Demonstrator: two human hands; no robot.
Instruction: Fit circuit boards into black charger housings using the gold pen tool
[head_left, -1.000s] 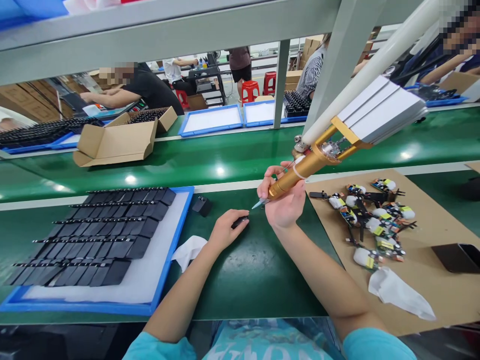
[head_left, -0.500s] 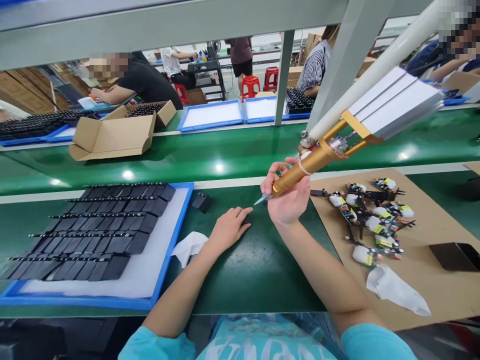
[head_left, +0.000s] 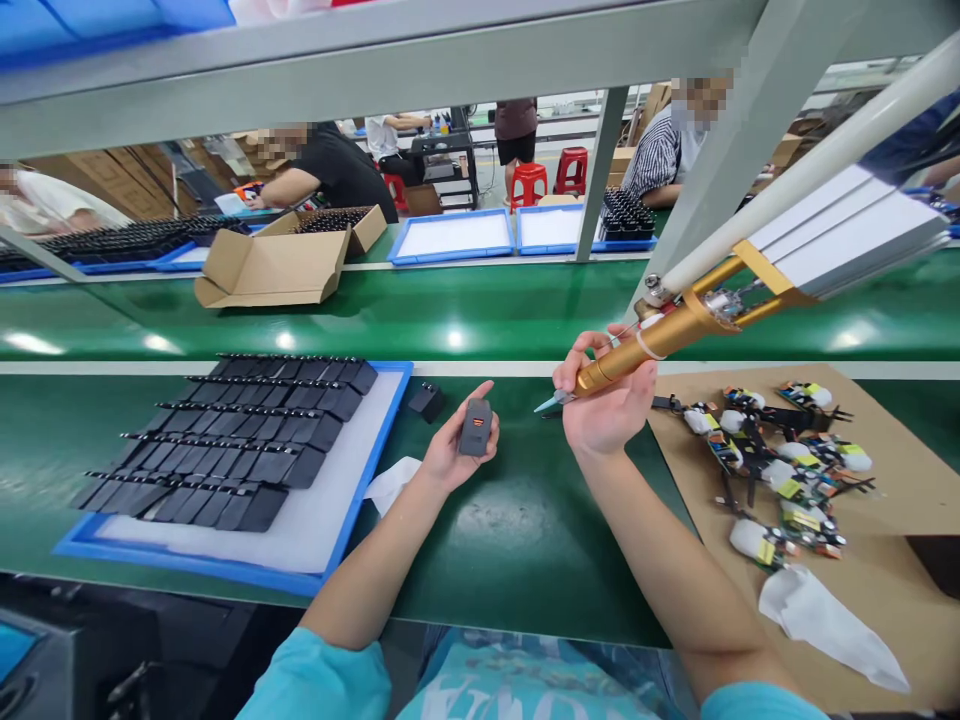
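My left hand (head_left: 448, 462), palm turned up above the green bench, holds a small black charger (head_left: 475, 440) with an orange port facing me. Fingers curl round its sides. In my right hand (head_left: 609, 402) is a gold-coloured dispensing gun (head_left: 637, 345), its pale blue nozzle (head_left: 551, 402) pointing left toward the charger but apart from it. Another black charger (head_left: 427, 401) lies on the bench just left of my left hand. A blue-rimmed tray (head_left: 341, 535) at the left carries rows of black chargers (head_left: 232, 440).
Circuit boards (head_left: 787, 460) lie heaped on a cardboard sheet (head_left: 892, 400) at right, near a white cloth (head_left: 832, 625). Another white cloth (head_left: 394, 484) lies by the tray. A slanting white pole (head_left: 810, 170) and grey frame stand ahead. An open carton (head_left: 274, 270) and people are beyond.
My left hand has turned from palm down on the bench to palm up, with the charger now showing in it. The view has swung left; my right hand keeps its hold.
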